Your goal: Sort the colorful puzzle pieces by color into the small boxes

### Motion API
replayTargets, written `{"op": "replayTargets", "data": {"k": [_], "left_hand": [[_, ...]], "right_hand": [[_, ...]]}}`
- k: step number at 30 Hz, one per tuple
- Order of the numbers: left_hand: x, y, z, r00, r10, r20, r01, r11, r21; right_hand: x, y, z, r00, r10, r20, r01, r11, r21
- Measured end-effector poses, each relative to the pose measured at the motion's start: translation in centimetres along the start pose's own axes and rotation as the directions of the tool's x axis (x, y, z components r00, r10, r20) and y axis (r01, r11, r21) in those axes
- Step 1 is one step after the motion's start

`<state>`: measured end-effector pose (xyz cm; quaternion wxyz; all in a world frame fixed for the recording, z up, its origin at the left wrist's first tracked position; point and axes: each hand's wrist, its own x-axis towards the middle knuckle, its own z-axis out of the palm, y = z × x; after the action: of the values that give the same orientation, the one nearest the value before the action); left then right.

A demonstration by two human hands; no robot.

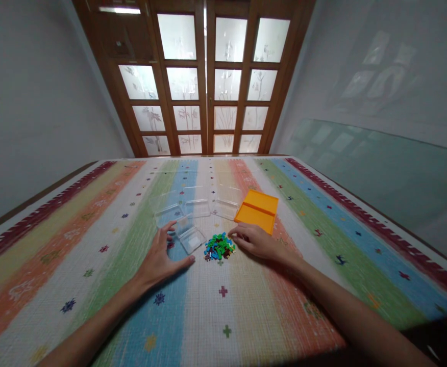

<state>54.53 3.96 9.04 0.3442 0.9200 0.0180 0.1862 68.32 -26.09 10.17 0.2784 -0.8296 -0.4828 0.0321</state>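
Note:
A small heap of tiny building bricks (219, 246), mostly green and blue with some dark brown ones, lies on the striped tablecloth between my hands. My left hand (164, 257) is open, thumb and fingers spread apart, beside a clear plastic box (192, 239) left of the heap. Its fingertips are close to this box's rim. My right hand (256, 240) is at the heap's right edge, fingers curled and drawn together. Whatever its fingertips may hold is too small to make out. Just beyond it lies an opened orange case (259, 203), partly hidden by the hand.
Behind the heap stand several more clear plastic boxes with lids raised, including a left one (169, 214), a middle one (197, 208) and a right one (227, 209). The striped tablecloth (223, 316) covers the table. Wooden glazed doors (208, 76) stand beyond its far edge.

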Motion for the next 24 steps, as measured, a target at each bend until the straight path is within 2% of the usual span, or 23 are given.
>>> {"op": "replayTargets", "data": {"k": [5, 10, 16, 19, 24], "left_hand": [[0.1, 0.2, 0.8, 0.999, 0.007, 0.043, -0.007, 1.000, -0.012], [0.9, 0.1, 0.1, 0.998, 0.021, 0.066, -0.020, 1.000, -0.014], [1.4, 1.2, -1.0, 0.996, 0.083, -0.029, -0.085, 0.989, -0.120], [0.9, 2.3, -0.4, 0.993, 0.107, -0.055, -0.116, 0.972, -0.205], [-0.7, 3.6, 1.1, 0.996, 0.089, -0.005, -0.087, 0.949, -0.304]], "right_hand": [[-0.1, 0.4, 0.7, 1.000, -0.002, -0.019, 0.002, 1.000, -0.015], [-0.1, 0.6, 0.9, 0.999, -0.036, -0.031, 0.035, 0.999, -0.017], [-0.2, 0.5, 0.7, 1.000, 0.013, -0.007, -0.014, 0.999, -0.030], [-0.4, 0.3, 0.7, 0.998, 0.056, -0.017, -0.057, 0.997, -0.053], [-0.8, -1.0, 0.3, 0.988, 0.136, -0.069, -0.135, 0.991, 0.017]]}}
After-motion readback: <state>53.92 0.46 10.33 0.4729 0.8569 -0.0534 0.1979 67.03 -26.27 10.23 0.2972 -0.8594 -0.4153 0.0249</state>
